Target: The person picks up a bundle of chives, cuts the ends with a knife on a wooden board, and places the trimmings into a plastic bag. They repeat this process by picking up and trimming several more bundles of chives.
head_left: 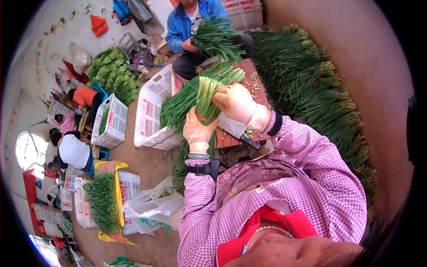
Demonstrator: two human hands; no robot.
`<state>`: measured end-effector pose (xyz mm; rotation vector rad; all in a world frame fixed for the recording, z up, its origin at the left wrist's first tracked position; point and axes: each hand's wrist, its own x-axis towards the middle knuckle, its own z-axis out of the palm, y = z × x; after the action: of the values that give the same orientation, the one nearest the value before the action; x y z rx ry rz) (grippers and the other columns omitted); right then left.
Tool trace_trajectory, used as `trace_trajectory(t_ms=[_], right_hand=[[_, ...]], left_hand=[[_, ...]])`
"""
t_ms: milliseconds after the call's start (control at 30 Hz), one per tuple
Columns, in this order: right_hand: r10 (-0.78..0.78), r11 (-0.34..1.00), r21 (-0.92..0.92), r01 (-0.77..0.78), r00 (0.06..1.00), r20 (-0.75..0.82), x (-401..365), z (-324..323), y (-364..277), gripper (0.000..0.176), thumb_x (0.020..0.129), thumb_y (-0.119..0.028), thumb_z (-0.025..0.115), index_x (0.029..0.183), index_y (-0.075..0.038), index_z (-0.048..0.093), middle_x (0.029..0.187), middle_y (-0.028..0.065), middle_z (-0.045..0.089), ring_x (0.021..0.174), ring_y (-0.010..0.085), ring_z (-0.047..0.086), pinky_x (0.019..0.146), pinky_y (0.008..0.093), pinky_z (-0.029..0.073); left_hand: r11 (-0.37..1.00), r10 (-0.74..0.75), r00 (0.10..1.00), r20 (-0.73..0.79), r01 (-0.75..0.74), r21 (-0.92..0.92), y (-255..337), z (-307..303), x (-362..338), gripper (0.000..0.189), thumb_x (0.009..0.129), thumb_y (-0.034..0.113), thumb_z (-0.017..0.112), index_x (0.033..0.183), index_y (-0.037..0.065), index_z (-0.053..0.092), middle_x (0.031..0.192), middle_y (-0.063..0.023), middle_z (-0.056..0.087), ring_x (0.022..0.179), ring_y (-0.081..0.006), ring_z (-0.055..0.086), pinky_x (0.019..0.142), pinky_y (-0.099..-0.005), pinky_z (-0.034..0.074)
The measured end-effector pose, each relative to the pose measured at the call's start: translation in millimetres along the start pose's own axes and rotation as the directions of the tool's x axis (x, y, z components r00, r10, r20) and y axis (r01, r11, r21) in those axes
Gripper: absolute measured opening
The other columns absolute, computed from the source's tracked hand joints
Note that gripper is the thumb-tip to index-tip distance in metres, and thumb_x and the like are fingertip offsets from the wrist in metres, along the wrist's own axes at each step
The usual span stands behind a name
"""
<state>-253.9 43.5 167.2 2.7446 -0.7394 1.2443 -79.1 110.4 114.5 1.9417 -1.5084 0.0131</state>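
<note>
Along the two o'clock side of the view, a large bank of bundled green stalks [311, 84] sloped down toward four o'clock. At twelve o'clock a seated co-worker [178, 29] in a blue jacket held a loose sheaf [218, 40]. At ten o'clock was a white slatted crate [153, 104], and at one o'clock a low reddish table [262, 97], with a heap of long stalks [182, 104] lying between them.

Near the centre, the held bundle [206, 95] was raised above the table's near side, pale cut ends toward twelve o'clock and green leaves toward six. The wearer's left hand [198, 131], in a pale glove, had its fingers curled around the bundle beside the band. The right hand [235, 103], also gloved, had its fingers bent against the pale ends at two o'clock, seemingly pinching stems; exactly which ones could not be told.

Below the right wrist, a broad knife [233, 127] lay on the table, handle toward four o'clock. A sleeve catching that handle could have swung the blade or knocked it off. Small trimmings [253, 86] dotted the wood. Smallest was the red band [204, 118]; a hard tug on a few stems could have made it slip, loosening the bundle.
</note>
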Motion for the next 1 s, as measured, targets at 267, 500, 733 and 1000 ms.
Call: trace_trajectory(t_ms=[267,500,733,1000], right_hand=[[-0.53,0.476,0.535,-0.698,0.258,0.808,-16,-67,-8,0.024,0.091,-0.016,0.068,0.11,-0.001,0.07,0.094,0.0107,0.073,0.087,0.0172,0.068,0.075,0.0296,0.053],[0.273,0.73,0.415,-0.543,0.788,0.552,-48,-15,1,0.076,0.083,-0.048,0.072,0.134,0.002,0.047,0.107,0.0249,0.065,0.101,0.0351,0.064,0.088,0.0365,0.05],[0.251,0.552,0.668,-0.499,0.863,0.438,-74,57,-17,0.11,0.075,-0.028,0.085,0.153,0.001,0.013,0.144,0.0208,0.043,0.133,0.0267,0.042,0.11,0.0355,0.034],[0.212,0.273,0.78,-0.562,0.827,0.521,-75,52,-15,0.094,0.076,-0.017,0.084,0.149,0.001,0.028,0.143,0.0136,0.047,0.13,0.021,0.044,0.109,0.0332,0.035]], left_hand=[[0.952,-0.074,0.997,-0.014,0.067,-0.298,-12,-4,4,0.088,0.055,0.038,0.09,0.127,0.005,0.052,0.119,-0.0156,0.063,0.108,-0.0339,0.061,0.094,-0.0419,0.049],[0.533,-0.092,0.995,-0.029,0.025,-0.845,-8,-4,-4,0.069,0.068,0.018,0.09,0.124,0.002,0.054,0.112,-0.0083,0.066,0.098,-0.0202,0.063,0.088,-0.0339,0.051],[0.287,-0.063,0.995,0.081,0.095,-0.953,-8,-7,-10,0.058,0.083,0.021,0.079,0.128,0.0,0.05,0.121,-0.0093,0.061,0.101,-0.0183,0.061,0.091,-0.0319,0.049],[0.142,0.169,0.936,0.309,0.287,-0.947,-27,-28,-35,0.083,0.082,0.053,0.073,0.14,0.002,0.042,0.131,-0.0099,0.053,0.116,-0.0216,0.052,0.098,-0.0354,0.044]])
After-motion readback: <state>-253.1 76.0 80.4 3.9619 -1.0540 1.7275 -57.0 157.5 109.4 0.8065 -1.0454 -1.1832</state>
